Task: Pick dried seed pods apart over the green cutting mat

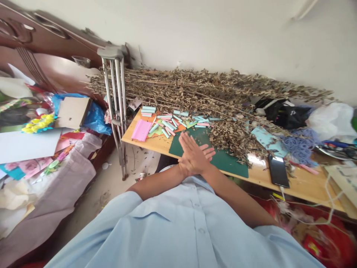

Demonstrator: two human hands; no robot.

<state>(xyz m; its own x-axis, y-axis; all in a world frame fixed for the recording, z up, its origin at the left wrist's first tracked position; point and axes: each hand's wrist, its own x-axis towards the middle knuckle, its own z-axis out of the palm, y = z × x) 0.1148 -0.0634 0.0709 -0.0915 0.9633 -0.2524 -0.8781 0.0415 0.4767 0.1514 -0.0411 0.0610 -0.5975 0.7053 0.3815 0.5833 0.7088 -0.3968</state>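
My right hand (193,152) lies across my left hand (208,151), palm against palm, in front of my body. Its fingers stretch toward the far left, while the left hand's fingers stick out to the right from beneath. Part of the left palm is hidden. Nothing shows between the hands. Below them is a green cutting mat (228,163) at the near edge of the wooden table (256,176). Light blue and pink paper rolls (169,124) lie beyond, beside a pink paper sheet (141,130). Dried leaves (231,137) cover the mat's right part.
Dried leafy stalks (178,87) are piled along the wall. Crutches (115,93) stand at the table's left end. A phone (279,171) with a cable lies at the right, near blue yarn (299,145). Left stands a cluttered bed (69,171).
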